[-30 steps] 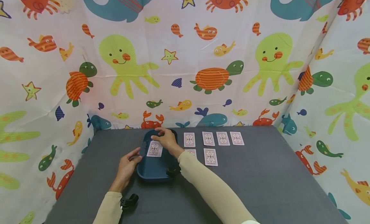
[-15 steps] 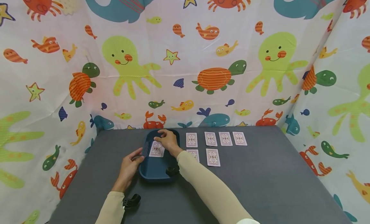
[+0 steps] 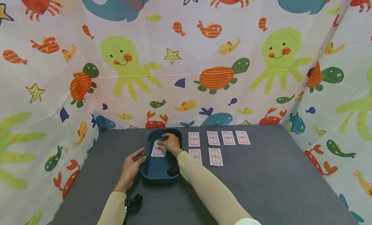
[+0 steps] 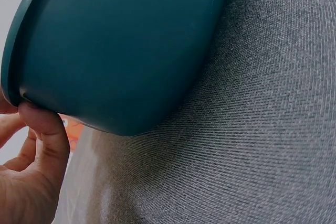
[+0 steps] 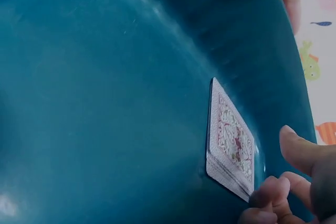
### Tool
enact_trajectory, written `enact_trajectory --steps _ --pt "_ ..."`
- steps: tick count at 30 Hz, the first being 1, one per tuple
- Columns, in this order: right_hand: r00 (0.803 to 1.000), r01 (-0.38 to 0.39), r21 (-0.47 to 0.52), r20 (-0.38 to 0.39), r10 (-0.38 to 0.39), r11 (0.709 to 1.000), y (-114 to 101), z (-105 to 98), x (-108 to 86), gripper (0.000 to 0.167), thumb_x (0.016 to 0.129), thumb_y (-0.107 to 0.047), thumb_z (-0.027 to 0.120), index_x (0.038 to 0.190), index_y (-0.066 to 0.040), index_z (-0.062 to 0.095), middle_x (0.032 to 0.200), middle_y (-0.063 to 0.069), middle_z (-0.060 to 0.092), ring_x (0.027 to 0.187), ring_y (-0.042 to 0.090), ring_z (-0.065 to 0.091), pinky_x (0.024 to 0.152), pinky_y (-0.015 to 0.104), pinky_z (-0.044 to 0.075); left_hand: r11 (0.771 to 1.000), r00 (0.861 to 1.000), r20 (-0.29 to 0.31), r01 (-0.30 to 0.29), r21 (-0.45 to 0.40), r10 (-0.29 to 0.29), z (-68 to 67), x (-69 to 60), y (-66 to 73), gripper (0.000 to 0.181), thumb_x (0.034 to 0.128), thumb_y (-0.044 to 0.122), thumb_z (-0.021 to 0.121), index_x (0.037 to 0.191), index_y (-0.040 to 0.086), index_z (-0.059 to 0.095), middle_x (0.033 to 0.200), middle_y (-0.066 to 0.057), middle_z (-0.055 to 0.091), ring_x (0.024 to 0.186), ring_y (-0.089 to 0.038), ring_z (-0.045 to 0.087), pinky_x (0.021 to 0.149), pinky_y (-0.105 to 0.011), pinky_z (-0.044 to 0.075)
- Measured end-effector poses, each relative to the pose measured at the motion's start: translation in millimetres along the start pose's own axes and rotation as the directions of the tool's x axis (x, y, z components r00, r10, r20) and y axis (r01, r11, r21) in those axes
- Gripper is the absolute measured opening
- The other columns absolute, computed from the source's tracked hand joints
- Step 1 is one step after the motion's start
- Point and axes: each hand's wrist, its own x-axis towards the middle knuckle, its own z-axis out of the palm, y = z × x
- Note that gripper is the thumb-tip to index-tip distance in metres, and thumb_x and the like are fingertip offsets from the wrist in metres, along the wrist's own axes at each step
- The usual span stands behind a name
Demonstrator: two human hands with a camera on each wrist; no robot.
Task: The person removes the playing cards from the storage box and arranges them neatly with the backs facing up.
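In the head view a blue tray (image 3: 154, 173) with rounded corners stands on the table. My left hand (image 3: 129, 169) grips its left rim, and the left wrist view shows the thumb (image 4: 44, 121) pressed against the outer wall. Inside the tray lies a small stack of playing cards (image 5: 231, 140), patterned backs up. Over the tray's far part is my right hand (image 3: 171, 144). In the right wrist view its loosely bent fingers (image 5: 273, 192) are at the stack's edge, while the thumb (image 5: 296, 148) stands apart from the cards. Whether the fingertips touch the stack is unclear.
Several playing cards lie face down right of the tray: a back row with one card (image 3: 194, 139) nearest the tray, and a front row with a card (image 3: 215, 157) at its right end. A grey cloth (image 3: 261, 179) covers the table. Printed curtains (image 3: 186, 73) hang behind and beside it.
The right hand's fingers have come down from near the tray's far rim toward the card stack. My left hand keeps its grip on the rim. The head view has shifted slightly.
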Motion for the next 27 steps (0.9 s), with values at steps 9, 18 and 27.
enact_trajectory --steps 9,18,27 --pt "0.999 -0.034 -0.112 0.008 0.035 0.993 0.7 1.9 -2.9 0.056 0.080 -0.025 0.081 0.131 -0.012 0.062 0.127 0.013 0.065 0.108 0.028 0.061 0.102 0.051 0.046 1.000 1.000 -0.006 0.022 0.013 -0.022 0.0 -1.5 -0.1 0.046 0.0976 0.018 0.058 0.143 0.019 0.052 0.144 -0.011 0.050 0.120 -0.023 0.053 0.085 -0.026 0.045" --pt "1.000 -0.020 -0.168 0.007 0.021 0.986 2.5 2.2 -5.5 0.060 0.077 -0.022 0.084 0.132 -0.011 0.062 0.125 0.013 0.065 0.106 0.029 0.060 0.100 0.050 0.046 1.000 1.000 0.001 0.019 0.014 -0.019 -0.4 -3.9 0.9 0.046 0.0978 0.017 0.057 0.144 0.017 0.051 0.144 -0.013 0.049 0.122 -0.025 0.051 0.086 -0.028 0.046" --pt "1.000 -0.006 -0.236 -0.007 0.004 0.972 8.3 8.2 3.1 0.055 0.075 -0.022 0.085 0.126 -0.012 0.065 0.117 0.011 0.067 0.099 0.026 0.059 0.096 0.047 0.049 1.000 1.000 -0.006 0.016 0.009 -0.016 -0.1 -3.4 0.9 0.046 0.0974 0.017 0.058 0.143 0.018 0.052 0.144 -0.012 0.050 0.121 -0.023 0.052 0.084 -0.025 0.046"
